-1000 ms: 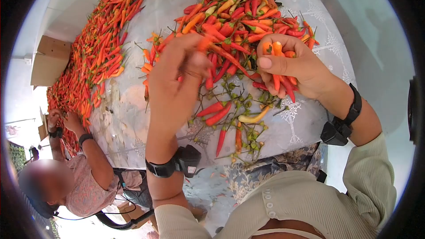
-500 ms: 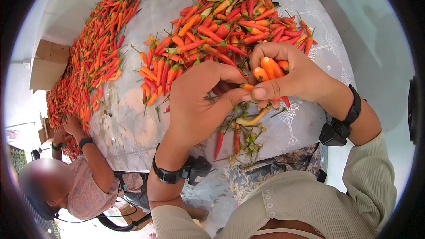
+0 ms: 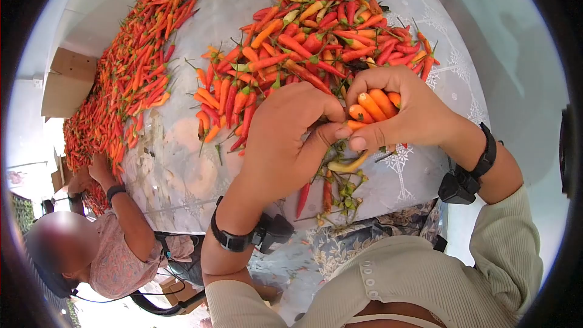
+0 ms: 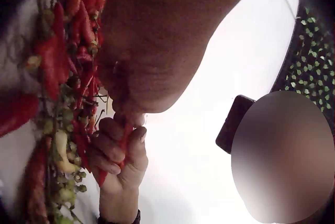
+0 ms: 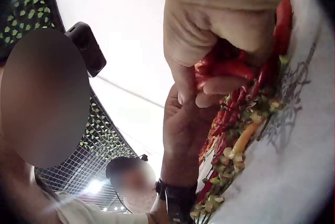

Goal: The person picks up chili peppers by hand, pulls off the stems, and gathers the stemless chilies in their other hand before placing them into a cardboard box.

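In the head view, my right hand holds several orange and red chilies, their pale blunt ends showing between curled fingers and thumb. My left hand meets it from the left, thumb and finger pinching at a green stem beside an orange chili. In the left wrist view, red chilies poke from the right hand's grip. The right wrist view shows both hands close together around red chilies. Beyond them lies a chili pile.
Loose green stems and a pale yellow chili lie near the table's front edge. A larger chili heap covers the left side, beside a cardboard box. Another person sits at the lower left, hands at that heap.
My left hand has come from over the pile, right and down, to meet the right hand. The orange chili between them now sits closer inside the right hand's grip.
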Motion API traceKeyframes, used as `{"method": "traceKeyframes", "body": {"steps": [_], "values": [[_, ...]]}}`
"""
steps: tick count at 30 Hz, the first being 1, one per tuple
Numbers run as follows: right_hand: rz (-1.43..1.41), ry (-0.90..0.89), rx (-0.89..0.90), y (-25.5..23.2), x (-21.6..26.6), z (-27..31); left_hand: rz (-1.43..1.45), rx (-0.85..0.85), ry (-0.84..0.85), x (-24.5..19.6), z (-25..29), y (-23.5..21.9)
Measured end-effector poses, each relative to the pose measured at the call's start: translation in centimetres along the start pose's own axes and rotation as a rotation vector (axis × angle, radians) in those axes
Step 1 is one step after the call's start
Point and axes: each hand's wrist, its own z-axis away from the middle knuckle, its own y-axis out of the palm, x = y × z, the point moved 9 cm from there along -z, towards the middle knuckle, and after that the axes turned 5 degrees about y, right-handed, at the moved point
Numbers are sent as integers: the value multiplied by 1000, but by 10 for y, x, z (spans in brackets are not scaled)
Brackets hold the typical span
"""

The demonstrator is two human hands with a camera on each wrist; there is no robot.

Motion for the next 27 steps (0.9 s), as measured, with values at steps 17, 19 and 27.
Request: {"method": "traceKeyframes", "body": {"steps": [17, 19, 27], "values": [[6, -56, 200, 17, 4, 5, 265, 195, 81, -4, 2, 11], [-12, -16, 216, 18, 1, 6, 278, 224, 105, -6, 1, 13], [-76, 154, -19, 1, 2, 4, 167, 38, -95, 15, 5, -1]]}}
